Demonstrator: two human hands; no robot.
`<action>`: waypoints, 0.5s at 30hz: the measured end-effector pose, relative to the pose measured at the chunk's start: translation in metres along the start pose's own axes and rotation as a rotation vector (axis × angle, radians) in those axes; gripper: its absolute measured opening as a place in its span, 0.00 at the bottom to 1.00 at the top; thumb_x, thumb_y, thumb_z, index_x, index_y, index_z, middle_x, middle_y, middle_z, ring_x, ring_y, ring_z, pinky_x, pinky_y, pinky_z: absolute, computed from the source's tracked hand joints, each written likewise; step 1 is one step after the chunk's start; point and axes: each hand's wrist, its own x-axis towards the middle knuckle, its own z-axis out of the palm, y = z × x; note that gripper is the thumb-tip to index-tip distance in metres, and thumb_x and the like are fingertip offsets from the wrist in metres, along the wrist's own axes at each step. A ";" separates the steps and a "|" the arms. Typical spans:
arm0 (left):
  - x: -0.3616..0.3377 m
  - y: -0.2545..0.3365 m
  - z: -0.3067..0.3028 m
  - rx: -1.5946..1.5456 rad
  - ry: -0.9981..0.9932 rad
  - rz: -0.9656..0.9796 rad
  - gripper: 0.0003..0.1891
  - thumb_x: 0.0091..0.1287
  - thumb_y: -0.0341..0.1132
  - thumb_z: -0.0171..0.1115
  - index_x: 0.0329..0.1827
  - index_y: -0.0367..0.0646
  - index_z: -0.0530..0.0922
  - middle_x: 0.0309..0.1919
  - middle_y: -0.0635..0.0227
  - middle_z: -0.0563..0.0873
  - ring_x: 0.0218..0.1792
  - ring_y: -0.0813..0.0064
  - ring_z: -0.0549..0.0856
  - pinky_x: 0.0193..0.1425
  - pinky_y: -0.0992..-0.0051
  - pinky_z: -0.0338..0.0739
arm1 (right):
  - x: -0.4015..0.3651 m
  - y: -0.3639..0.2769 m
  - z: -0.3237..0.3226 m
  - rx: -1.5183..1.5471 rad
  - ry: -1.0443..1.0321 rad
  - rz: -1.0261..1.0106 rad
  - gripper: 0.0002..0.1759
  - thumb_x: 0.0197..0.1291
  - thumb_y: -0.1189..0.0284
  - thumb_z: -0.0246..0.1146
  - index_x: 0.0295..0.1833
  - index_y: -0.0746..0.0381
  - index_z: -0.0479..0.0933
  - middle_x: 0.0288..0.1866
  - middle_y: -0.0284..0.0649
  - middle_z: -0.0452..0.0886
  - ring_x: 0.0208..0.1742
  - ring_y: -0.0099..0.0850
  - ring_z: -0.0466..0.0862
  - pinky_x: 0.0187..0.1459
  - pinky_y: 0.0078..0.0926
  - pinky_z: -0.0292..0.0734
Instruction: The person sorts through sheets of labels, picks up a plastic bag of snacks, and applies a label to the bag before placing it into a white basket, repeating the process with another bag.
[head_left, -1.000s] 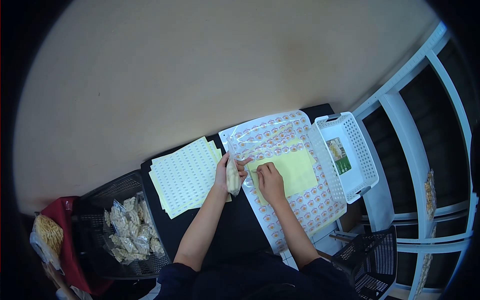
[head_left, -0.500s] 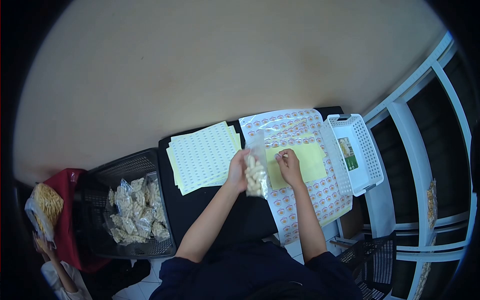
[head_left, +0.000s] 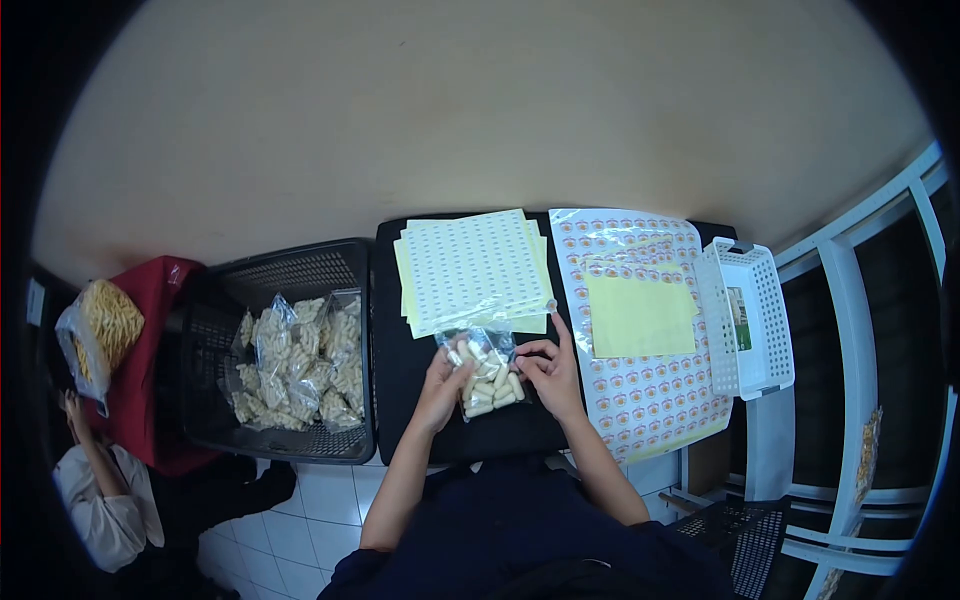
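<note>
A clear plastic bag of pale, finger-shaped snack pieces (head_left: 490,385) is held low over the black table. My left hand (head_left: 441,388) grips its left side, thumb across the front. On the right, my right hand (head_left: 552,376) has its thumb and middle finger closed at the bag's edge. Its index finger points up, with a small round sticker (head_left: 552,306) on the tip. Just beyond the bag lie stacked sheets of small printed labels (head_left: 470,265). To the right is a large sheet of round orange-and-pink stickers (head_left: 650,395), with yellow backing paper (head_left: 642,315) on top.
A black crate (head_left: 370,300) of bagged pale snacks (head_left: 300,365) stands at the left. Beyond it, a person in a light sleeve (head_left: 105,515) is beside a red-covered table (head_left: 150,380) and a bag of yellow sticks (head_left: 108,325). A white basket (head_left: 775,330) sits at the right.
The bag has moved from beside the sticker sheet to over the black table. My right hand has left the yellow paper and reached the bag, a sticker on its index finger. The view has turned left.
</note>
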 end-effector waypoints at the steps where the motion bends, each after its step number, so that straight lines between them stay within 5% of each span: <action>1: -0.002 -0.007 -0.003 0.056 -0.038 0.022 0.27 0.63 0.26 0.54 0.63 0.37 0.55 0.52 0.58 0.73 0.51 0.73 0.75 0.56 0.75 0.70 | 0.001 0.006 0.000 -0.018 0.004 -0.006 0.45 0.51 0.87 0.56 0.69 0.59 0.37 0.39 0.45 0.74 0.34 0.27 0.81 0.32 0.18 0.79; 3: -0.004 -0.012 -0.006 0.128 -0.073 0.031 0.30 0.62 0.25 0.55 0.66 0.38 0.52 0.56 0.58 0.68 0.56 0.72 0.71 0.59 0.74 0.67 | -0.003 0.010 0.004 -0.036 0.001 -0.008 0.45 0.51 0.87 0.57 0.69 0.59 0.37 0.39 0.44 0.73 0.34 0.26 0.81 0.31 0.17 0.79; 5: -0.002 -0.013 -0.009 0.114 -0.091 0.007 0.31 0.61 0.26 0.55 0.66 0.37 0.52 0.56 0.58 0.69 0.56 0.72 0.71 0.59 0.74 0.66 | -0.007 0.010 0.011 -0.080 0.143 -0.106 0.34 0.51 0.84 0.59 0.64 0.62 0.56 0.41 0.43 0.71 0.38 0.27 0.79 0.35 0.21 0.78; 6: 0.000 -0.015 -0.011 0.103 -0.119 -0.021 0.31 0.61 0.26 0.56 0.66 0.37 0.51 0.56 0.58 0.69 0.56 0.72 0.71 0.60 0.75 0.65 | -0.007 0.012 0.009 -0.081 0.137 -0.103 0.34 0.51 0.84 0.59 0.64 0.62 0.56 0.41 0.43 0.71 0.38 0.27 0.79 0.35 0.21 0.78; 8: 0.004 -0.017 -0.015 0.131 -0.154 0.020 0.30 0.62 0.25 0.55 0.65 0.38 0.52 0.55 0.58 0.70 0.56 0.72 0.72 0.60 0.75 0.66 | -0.001 0.017 -0.001 -0.533 0.209 -0.417 0.17 0.51 0.80 0.60 0.49 0.63 0.72 0.42 0.42 0.70 0.44 0.28 0.75 0.39 0.26 0.75; 9: 0.006 -0.019 -0.017 0.188 -0.203 0.035 0.29 0.62 0.26 0.54 0.65 0.38 0.53 0.55 0.58 0.70 0.55 0.73 0.72 0.59 0.75 0.66 | -0.005 -0.002 0.003 -0.507 0.148 -0.319 0.05 0.51 0.77 0.60 0.35 0.64 0.75 0.42 0.41 0.70 0.46 0.32 0.73 0.44 0.29 0.71; 12: 0.007 -0.016 -0.020 0.145 -0.249 -0.080 0.25 0.65 0.29 0.51 0.64 0.38 0.55 0.54 0.60 0.71 0.56 0.74 0.71 0.59 0.75 0.66 | -0.004 -0.029 0.004 -0.840 -0.153 -0.455 0.04 0.52 0.77 0.59 0.33 0.67 0.73 0.41 0.41 0.70 0.44 0.34 0.74 0.44 0.27 0.70; 15: 0.009 -0.023 -0.025 0.130 -0.258 -0.048 0.23 0.66 0.31 0.48 0.64 0.38 0.57 0.54 0.61 0.71 0.56 0.75 0.71 0.59 0.77 0.65 | -0.004 -0.042 0.015 -0.947 -0.229 -0.464 0.05 0.50 0.76 0.59 0.32 0.67 0.72 0.40 0.42 0.71 0.44 0.38 0.73 0.46 0.30 0.68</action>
